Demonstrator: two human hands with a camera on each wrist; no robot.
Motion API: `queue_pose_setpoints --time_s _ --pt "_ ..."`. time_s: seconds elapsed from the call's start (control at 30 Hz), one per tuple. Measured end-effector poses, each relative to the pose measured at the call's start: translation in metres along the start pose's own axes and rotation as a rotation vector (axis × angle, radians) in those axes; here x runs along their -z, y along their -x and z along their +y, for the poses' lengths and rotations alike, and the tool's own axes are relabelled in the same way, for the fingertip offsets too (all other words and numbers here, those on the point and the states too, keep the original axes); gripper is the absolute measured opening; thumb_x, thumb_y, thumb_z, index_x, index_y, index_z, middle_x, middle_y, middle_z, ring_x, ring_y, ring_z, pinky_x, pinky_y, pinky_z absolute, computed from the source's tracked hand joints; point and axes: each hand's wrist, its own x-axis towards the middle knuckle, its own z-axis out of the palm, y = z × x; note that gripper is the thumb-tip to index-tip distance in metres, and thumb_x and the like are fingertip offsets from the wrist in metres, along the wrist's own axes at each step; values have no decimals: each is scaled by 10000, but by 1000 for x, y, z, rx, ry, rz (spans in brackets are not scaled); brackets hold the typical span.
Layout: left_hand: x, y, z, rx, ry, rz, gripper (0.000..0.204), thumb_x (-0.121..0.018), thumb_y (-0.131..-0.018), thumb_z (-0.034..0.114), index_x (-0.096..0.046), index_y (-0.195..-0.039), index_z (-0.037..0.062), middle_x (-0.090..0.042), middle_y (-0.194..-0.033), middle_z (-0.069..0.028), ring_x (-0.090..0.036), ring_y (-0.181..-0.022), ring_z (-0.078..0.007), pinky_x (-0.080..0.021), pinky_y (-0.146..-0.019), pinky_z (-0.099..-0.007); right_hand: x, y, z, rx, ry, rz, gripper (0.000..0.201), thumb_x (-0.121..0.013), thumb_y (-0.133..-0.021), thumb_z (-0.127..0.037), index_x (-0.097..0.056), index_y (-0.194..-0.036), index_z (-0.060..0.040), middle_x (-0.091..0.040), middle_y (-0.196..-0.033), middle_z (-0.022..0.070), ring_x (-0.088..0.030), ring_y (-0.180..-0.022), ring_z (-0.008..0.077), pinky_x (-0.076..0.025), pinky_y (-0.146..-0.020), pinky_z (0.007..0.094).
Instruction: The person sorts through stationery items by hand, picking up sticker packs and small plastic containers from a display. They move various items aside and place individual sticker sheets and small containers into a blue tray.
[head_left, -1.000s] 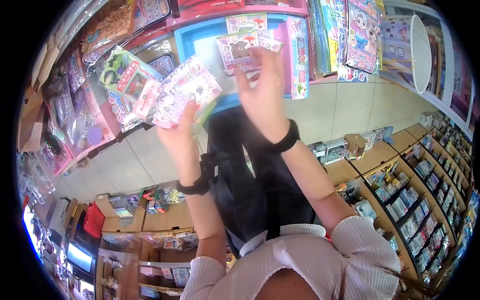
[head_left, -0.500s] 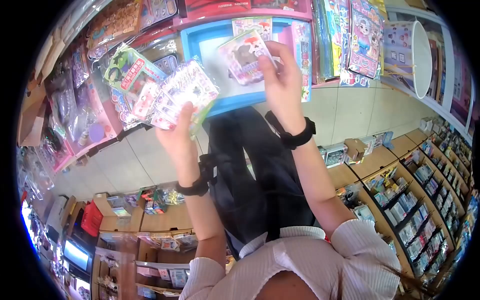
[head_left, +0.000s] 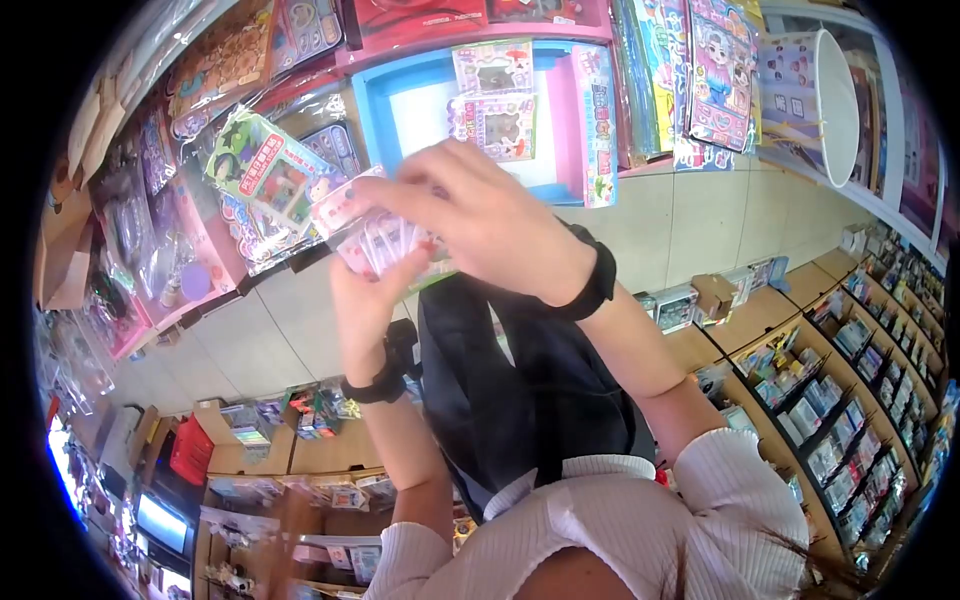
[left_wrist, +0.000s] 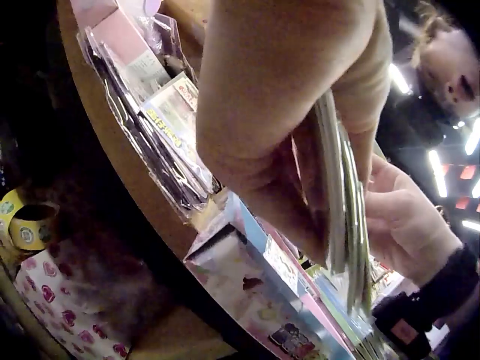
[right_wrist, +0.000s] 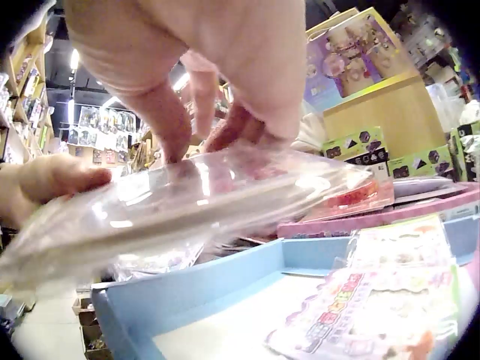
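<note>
My left hand [head_left: 362,305] grips a fanned stack of thin, clear-wrapped printed packets [head_left: 382,245], left of a blue-and-pink tray [head_left: 378,115]. Seen from the left wrist, the stack [left_wrist: 341,202] stands edge-on between thumb and fingers. Over it reaches my right hand [head_left: 500,225], its fingers bent down and pinching at the wrapping. The right wrist view has those fingertips on the clear film of the packets [right_wrist: 202,206], and part of the left hand [right_wrist: 56,180] beyond. Two packets lie in the tray, an upper packet [head_left: 493,65] and a lower packet [head_left: 500,128].
Green-and-white packages [head_left: 265,165] lie left of the tray. Colourful printed sheets [head_left: 722,75] and a white bucket [head_left: 815,105] are to the right. A tall pink printed box side [head_left: 597,125] borders the tray. Shelves of goods [head_left: 830,430] stand behind me.
My right hand has laid a packet in the tray below the other one, let go, and moved left to the stack. The left hand still holds the stack.
</note>
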Motion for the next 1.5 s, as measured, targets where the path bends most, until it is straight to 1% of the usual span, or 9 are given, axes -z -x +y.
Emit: queue_pose_setpoints --time_s 0.13,0.2,0.43,0.6,0.8,1.07,1.17,1.27,1.5 --pt "-7 1 -4 -15 120 163 325 -648 -734 -8 -525 -1033 -34 -612 -913 -91 -605 -801 -145 -489 -684 -259 -8 2 -6 -48 196 303 519 -617 -671 -46 -449 -1162 -29 -437 -1078 185 -432 -993 341 -374 -850 381" --pt "-10 -2 -6 -40 244 288 317 -645 -739 -14 -524 -1032 -28 -610 -928 -89 -598 -814 -138 -484 -699 -256 -19 8 -8 -357 -87 484 565 -620 -718 -50 -356 -1212 22 -413 -1124 213 -423 -1014 384 -367 -869 404" --pt "-6 -3 -17 38 193 210 330 -634 -767 9 -499 -1068 -5 -596 -958 -80 -583 -832 -129 -473 -729 -270 -22 18 0 -326 -317 172 582 -609 -723 -35 -335 -1235 15 -316 -1293 250 -336 -1190 412 -338 -947 423" --pt "-10 -4 -13 0 235 315 293 -635 -761 8 -508 -1025 -4 -593 -927 -75 -585 -808 -130 -473 -720 -269 -10 16 26 -316 133 353 549 -616 -676 -4 -410 -1184 -4 -400 -1238 198 -404 -1123 358 -337 -943 413" --pt "-7 -7 -12 -52 286 365 285 -624 -748 -18 -505 -1007 -9 -590 -910 -76 -588 -800 -137 -474 -715 -269 1 20 41 -426 509 140 566 -679 -590 1 -476 -1117 -3 -458 -1051 159 -430 -998 325 -351 -855 406" --pt "-11 -7 -7 -81 312 409 335 -623 -740 -29 -486 -1046 -14 -575 -947 -83 -578 -838 -149 -464 -746 -282 8 21 43 -440 416 313 211 -595 -721 -18 -528 -921 -4 -465 -833 132 -471 -806 268 -379 -729 356" --pt "-10 -5 -8 -69 281 404 366 -619 -743 -31 -467 -1076 -16 -567 -968 -81 -572 -860 -149 -459 -762 -284 10 20 36 -616 -485 526 117 -523 -819 -34 -494 -917 23 -505 -781 122 -501 -672 186 -413 -617 278" --pt "-13 -5 -11 -42 222 350 398 -625 -747 -22 -455 -1107 -23 -566 -998 -86 -571 -874 -150 -455 -770 -285 -16 20 29 -718 -626 429 136 -547 -809 -55 -487 -904 23 -519 -772 112 -511 -689 181 -420 -618 288" --pt "-23 -1 -7 -10 246 340 434 -650 -728 -25 -458 -1117 -22 -567 -1024 -93 -568 -893 -155 -450 -790 -282 -30 10 11 -580 -220 389 284 -609 -767 -136 -470 -945 36 -493 -886 183 -500 -814 342 -411 -699 382"
